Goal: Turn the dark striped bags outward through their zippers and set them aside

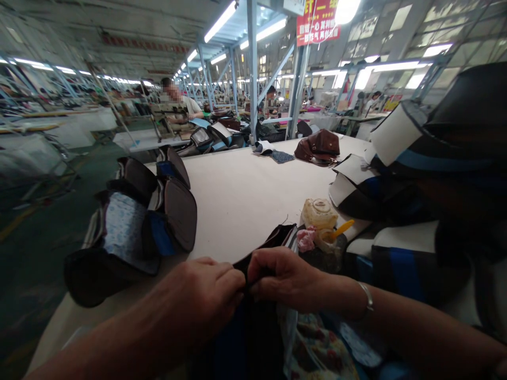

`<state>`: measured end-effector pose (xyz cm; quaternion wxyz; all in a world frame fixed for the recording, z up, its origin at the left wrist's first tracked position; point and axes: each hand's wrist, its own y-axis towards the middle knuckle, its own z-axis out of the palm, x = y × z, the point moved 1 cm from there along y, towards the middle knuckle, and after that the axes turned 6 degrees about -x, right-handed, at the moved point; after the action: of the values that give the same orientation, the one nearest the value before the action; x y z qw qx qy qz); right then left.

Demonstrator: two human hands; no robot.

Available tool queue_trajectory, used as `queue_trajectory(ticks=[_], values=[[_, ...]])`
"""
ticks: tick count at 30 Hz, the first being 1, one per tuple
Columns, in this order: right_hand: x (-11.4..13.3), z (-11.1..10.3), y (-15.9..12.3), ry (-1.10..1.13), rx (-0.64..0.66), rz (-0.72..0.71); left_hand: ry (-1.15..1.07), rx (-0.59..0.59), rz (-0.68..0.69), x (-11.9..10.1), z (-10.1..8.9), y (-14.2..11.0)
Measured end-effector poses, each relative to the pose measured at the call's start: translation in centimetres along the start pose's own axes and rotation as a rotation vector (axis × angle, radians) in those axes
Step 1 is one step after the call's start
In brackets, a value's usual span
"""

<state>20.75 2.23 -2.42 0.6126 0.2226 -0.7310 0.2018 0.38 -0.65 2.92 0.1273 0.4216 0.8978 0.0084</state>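
My left hand [202,298] and my right hand [283,277] meet at the table's near edge. Both are closed, pinching the top edge of a dark bag piece [257,322] with blue trim. The piece runs from my lap up to a dark flap [277,237] on the table. A silver bracelet sits on my right wrist. The fingertips of the two hands nearly touch over the fabric.
A white worktable [241,195] stretches ahead. Stacked dark bag parts [134,227] lie at the left, taller black, white and blue stacks [428,174] at the right. A small container with a yellow tool [325,227] and a brown bag [319,148] stand beyond. A person sits far back.
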Motion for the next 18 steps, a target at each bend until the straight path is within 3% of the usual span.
queue_trajectory(ticks=[4, 7, 9, 13, 15, 18], values=[[0.1, 0.2, 0.2, 0.041, 0.016, 0.066, 0.168, -0.072, 0.127, -1.3, 0.0, -0.1], [-0.1, 0.5, -0.2, -0.009, -0.028, -0.013, 0.148, -0.087, 0.042, -1.0, 0.1, -0.2], [-0.3, 0.7, -0.6, -0.071, -0.117, -0.144, 0.036, -0.040, -0.084, -0.4, 0.2, -0.3], [-0.6, 1.3, -1.4, -0.203, -0.288, -0.572, -0.320, 0.040, -0.246, 0.5, -0.2, -0.4], [-0.8, 1.5, -1.7, -0.271, -0.273, -0.721, -0.443, 0.077, -0.290, 0.7, -0.4, -0.3], [-0.9, 1.3, -2.0, -0.403, -0.222, -0.829, -0.580, 0.150, -0.296, 0.9, -0.4, 0.2]])
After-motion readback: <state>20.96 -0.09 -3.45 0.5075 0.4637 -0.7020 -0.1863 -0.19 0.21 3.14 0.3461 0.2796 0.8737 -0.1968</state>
